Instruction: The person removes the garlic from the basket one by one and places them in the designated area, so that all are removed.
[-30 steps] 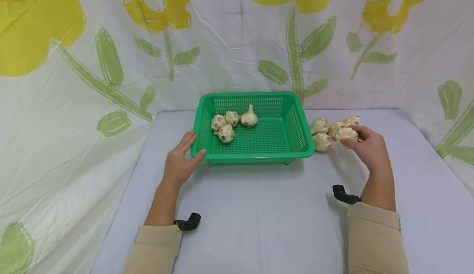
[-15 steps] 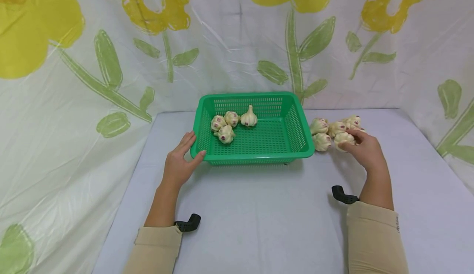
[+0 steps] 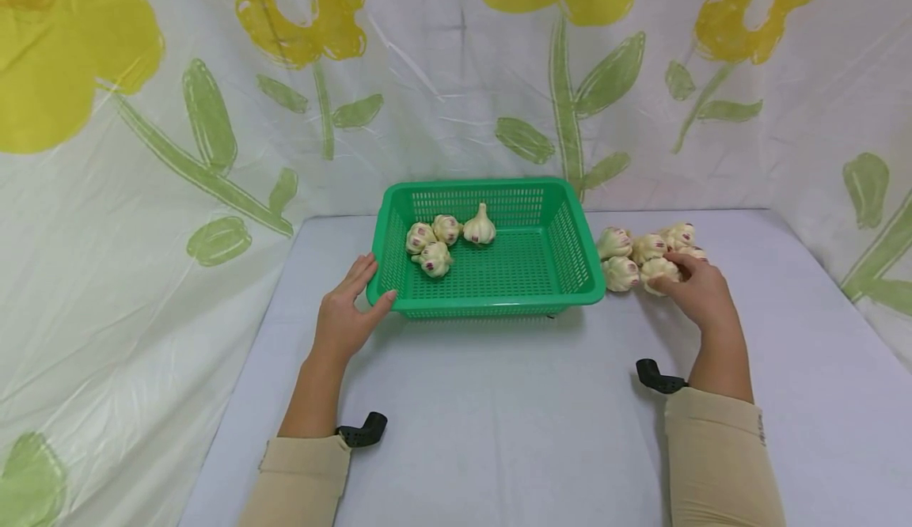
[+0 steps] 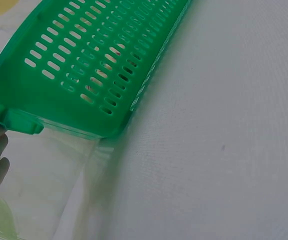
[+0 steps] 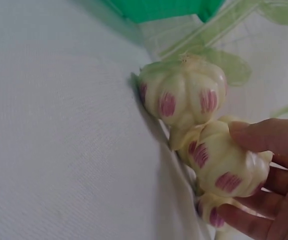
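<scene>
My right hand [image 3: 701, 286] holds a garlic bulb [image 3: 657, 274], cream with purple streaks. In the right wrist view the thumb [image 5: 264, 136] lies on top of this bulb [image 5: 226, 160] and the fingers come from below. A second bulb [image 5: 184, 92] sits in front of it, toward the basket. My left hand [image 3: 343, 313] grips the near left corner of a green plastic basket [image 3: 492, 301], thumb at the front rim and fingers along the left side. Inside the basket, toward its left, lie several garlic bulbs [image 3: 433, 259].
More garlic bulbs [image 3: 616, 244] lie grouped just right of the basket on the white-covered table [image 3: 499, 424]. A white curtain [image 3: 442, 115] with painted yellow flowers hangs behind and at the sides. Each wrist carries a black camera mount [image 3: 659, 377].
My right hand has moved slightly left and nearer with the bulb, bringing it down beside the front bulb of the group. The left hand and basket have stayed put.
</scene>
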Motion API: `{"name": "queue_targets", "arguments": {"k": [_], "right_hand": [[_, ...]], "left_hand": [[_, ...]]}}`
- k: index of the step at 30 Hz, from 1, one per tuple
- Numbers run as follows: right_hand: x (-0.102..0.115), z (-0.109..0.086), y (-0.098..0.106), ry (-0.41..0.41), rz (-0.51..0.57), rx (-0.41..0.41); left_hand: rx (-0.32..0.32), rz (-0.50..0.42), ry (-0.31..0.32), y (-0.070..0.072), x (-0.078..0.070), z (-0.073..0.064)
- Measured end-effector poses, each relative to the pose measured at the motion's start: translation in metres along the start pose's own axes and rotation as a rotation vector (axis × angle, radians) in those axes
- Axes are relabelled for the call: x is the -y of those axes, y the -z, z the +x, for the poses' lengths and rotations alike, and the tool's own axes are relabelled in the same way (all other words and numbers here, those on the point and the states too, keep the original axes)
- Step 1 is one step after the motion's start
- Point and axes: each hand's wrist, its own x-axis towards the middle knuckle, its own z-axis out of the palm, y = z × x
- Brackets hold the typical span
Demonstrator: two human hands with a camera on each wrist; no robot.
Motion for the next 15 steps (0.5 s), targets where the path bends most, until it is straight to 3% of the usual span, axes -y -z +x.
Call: {"name": "queue_targets", "arguments": {"k": [15], "right_hand": [[0.0022, 0.0004, -0.0040, -0.041, 0.020, 0.030]], "left_hand": [[0.000, 0.000, 0.004, 0.0008, -0.0016, 0.0003]]}}
